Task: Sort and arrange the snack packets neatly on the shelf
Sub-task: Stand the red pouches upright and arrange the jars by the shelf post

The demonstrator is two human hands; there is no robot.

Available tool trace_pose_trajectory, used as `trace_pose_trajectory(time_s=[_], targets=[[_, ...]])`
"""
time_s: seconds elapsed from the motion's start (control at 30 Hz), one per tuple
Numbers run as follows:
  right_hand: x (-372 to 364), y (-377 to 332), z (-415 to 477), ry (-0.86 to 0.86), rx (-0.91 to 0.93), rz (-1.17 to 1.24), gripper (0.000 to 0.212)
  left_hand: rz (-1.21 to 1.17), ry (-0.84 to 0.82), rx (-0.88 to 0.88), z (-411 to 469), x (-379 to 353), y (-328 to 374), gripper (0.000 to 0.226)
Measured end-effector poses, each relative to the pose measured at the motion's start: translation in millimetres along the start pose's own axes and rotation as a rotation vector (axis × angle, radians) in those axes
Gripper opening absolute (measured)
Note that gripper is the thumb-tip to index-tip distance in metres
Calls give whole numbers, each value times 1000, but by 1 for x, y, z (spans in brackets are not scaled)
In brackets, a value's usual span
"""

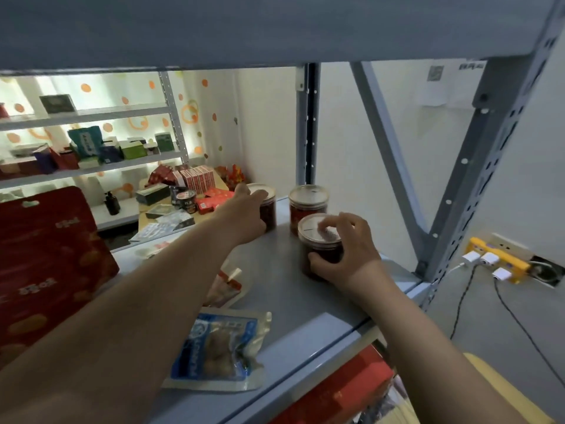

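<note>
At the far right corner of the grey shelf (pixel 275 270), three lidded jars of something dark red stand close together, and both hands are on them. The right hand (pixel 345 252) grips the front jar (pixel 318 237), thumb low on its side and fingers curled over the lid. The left hand (pixel 244 209) reaches farther in and holds the left jar (pixel 267 209), fingers across the lid rim and thumb down the near side. The back jar (pixel 307 200) stands untouched just behind the front one.

I judge the step in hand to be lining up the jars in that corner, so the sorting looks early, with no packet arranged yet. A blue packet (pixel 220 347) lies flat near the front edge. A red-and-white packet (pixel 227 286) lies partly under the left forearm, and a big red bag (pixel 46 270) sits at the near left. Next I'd want the two held jars nudged upright into a tidy row with the back jar. Then both hands can let go and turn to the blue packet.

The shelf is bare painted metal, with another board overhead and a slotted post (pixel 477 166) at the right. A red box (pixel 345 390) shows below the front edge. Far left are a low table (pixel 218 177) piled with red cartons and a rack (pixel 91 113) of boxes against a spotted wall. On the right wall sits a yellow power strip (pixel 498 258) with white plugs.
</note>
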State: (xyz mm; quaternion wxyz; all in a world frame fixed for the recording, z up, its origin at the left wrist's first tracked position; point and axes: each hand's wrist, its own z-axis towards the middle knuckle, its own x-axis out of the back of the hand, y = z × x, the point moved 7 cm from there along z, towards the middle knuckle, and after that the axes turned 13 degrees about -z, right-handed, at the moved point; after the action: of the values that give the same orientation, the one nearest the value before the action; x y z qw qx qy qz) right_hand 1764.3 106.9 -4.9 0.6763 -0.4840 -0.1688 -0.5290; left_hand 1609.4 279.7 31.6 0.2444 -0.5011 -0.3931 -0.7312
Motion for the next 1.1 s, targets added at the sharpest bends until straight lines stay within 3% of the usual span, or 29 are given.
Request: trace_pose_trajectory(time_s=[0.17,0.3,0.47,0.63,0.73,0.93,1.1], targets=[[2,29,2,79,-156,94,63,-161,-23,-3,24,-6,0,73],[-2,32,8,133,-154,93,69,-242,-43,-21,40,-14,3,74],[-10,39,10,63,-205,92,88,-291,-42,-81,45,-22,7,75],[-8,36,10,55,-206,103,91,-236,-85,-88,36,-24,10,82],[-6,31,5,49,-204,49,97,-319,-50,-79,20,-14,12,87],[2,6,-9,56,-77,-311,76,-221,-8,-120,-40,11,16,81],[3,-28,-25,150,24,-307,67,-215,-7,-97,-99,29,6,75]])
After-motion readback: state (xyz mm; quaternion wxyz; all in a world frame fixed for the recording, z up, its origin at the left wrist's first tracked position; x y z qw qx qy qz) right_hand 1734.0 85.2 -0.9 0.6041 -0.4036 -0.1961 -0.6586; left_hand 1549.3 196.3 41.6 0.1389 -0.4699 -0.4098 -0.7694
